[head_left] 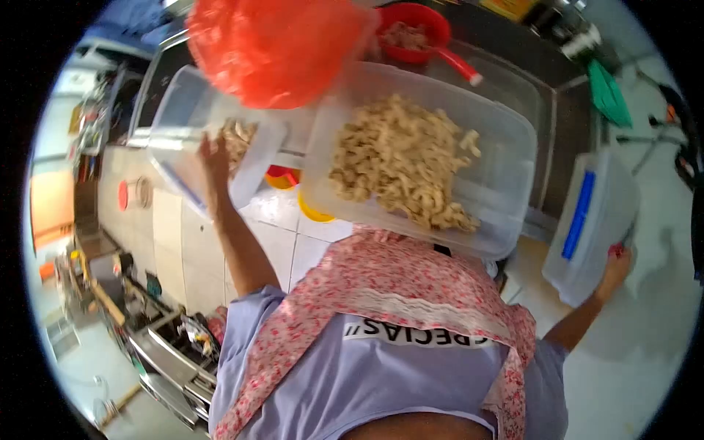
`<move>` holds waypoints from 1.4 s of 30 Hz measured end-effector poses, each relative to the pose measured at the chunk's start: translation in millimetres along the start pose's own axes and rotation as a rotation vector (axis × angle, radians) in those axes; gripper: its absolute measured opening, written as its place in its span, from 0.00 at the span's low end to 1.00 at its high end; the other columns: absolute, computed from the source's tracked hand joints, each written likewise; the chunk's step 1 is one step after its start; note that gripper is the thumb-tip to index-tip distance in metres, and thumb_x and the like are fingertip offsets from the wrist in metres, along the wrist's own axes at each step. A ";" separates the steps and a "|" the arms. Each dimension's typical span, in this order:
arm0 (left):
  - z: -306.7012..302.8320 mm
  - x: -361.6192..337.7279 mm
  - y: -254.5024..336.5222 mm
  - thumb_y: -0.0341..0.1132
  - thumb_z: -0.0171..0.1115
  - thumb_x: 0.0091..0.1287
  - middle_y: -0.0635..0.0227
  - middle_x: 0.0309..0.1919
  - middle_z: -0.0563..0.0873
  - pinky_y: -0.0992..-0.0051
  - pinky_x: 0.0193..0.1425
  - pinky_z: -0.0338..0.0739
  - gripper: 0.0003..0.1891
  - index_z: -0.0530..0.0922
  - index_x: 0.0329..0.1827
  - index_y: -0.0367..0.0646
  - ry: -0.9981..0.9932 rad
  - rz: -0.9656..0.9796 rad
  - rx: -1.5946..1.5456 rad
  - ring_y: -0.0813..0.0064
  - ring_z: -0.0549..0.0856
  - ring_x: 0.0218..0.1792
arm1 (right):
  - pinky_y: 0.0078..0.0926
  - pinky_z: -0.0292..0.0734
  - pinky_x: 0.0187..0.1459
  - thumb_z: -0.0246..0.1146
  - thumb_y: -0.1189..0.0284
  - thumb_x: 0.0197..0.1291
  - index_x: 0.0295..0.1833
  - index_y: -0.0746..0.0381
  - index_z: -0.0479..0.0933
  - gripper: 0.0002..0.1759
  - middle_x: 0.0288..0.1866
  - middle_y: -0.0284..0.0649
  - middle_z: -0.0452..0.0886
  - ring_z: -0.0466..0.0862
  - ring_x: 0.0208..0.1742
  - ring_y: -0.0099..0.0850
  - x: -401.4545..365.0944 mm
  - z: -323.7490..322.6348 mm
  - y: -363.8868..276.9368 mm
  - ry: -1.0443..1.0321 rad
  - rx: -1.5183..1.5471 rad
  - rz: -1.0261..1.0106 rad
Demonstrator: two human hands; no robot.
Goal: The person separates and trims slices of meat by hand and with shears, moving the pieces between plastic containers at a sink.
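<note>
My left hand (pixel 214 158) reaches over the near side of a clear plastic box (pixel 176 103), its fingers apart beside a small heap of pale tan pieces (pixel 238 139). At the far right, my right hand (pixel 617 265) grips the edge of a translucent lid (pixel 598 220) with a blue clasp, held tilted on its side. Between the hands sits a larger clear tub (pixel 506 169), holding a big pile of pale tan, curled pieces (pixel 400 161). Part of the left box is covered by a red plastic bag (pixel 271 51).
Behind the tub is a red, long-handled bowl (pixel 440 37) with small pieces inside. A green cloth-like item (pixel 609 92) hangs at the right. Yellow round containers (pixel 315 209) show below the counter edge, above a tiled floor (pixel 271 213). A stove (pixel 172 359) stands at lower left.
</note>
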State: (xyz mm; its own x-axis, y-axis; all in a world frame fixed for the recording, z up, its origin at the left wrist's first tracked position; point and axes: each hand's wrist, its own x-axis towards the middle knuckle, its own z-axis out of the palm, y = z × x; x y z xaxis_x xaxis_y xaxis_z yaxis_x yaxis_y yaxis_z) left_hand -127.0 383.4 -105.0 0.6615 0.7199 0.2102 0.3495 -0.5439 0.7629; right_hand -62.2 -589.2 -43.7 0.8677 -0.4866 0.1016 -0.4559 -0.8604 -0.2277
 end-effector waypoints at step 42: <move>151.1 -202.8 258.3 0.30 0.75 0.51 0.71 0.34 0.78 0.80 0.31 0.72 0.21 0.76 0.47 0.41 -0.537 0.282 -0.604 0.80 0.75 0.28 | 0.14 0.76 0.39 0.62 0.75 0.61 0.54 0.62 0.79 0.15 0.44 0.32 0.83 0.79 0.39 0.16 -181.7 48.4 -408.3 -0.713 0.939 -0.550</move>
State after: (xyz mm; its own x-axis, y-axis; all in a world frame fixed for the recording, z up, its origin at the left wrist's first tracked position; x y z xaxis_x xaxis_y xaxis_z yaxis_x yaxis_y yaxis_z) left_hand -70.5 31.7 -42.9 0.9485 0.2077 0.2392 -0.1880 -0.2387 0.9527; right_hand -24.1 -142.1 -16.1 0.9411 0.3306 -0.0705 0.0509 -0.3448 -0.9373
